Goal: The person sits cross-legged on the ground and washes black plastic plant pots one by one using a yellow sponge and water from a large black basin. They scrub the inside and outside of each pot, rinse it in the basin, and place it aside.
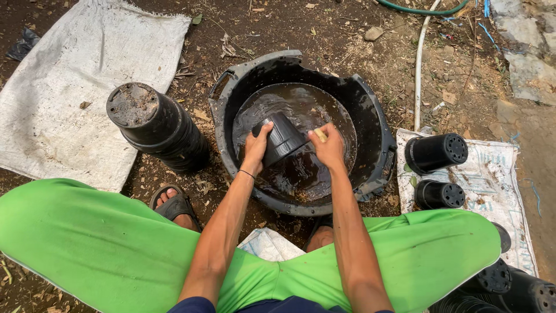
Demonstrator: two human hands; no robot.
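I am gripping a small black plastic plant pot (284, 138) with my left hand (255, 148), fingers curled around its rim, over the muddy water in the big black plastic tub (370, 110). My right hand (329, 147), at the pot's three o'clock, is pinching a yellowish scrubbing piece (320, 134) against it.

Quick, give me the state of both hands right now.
Left hand: closed on the black plastic pot over the basin.
Right hand: closed on a small yellowish scrubber, against the pot.
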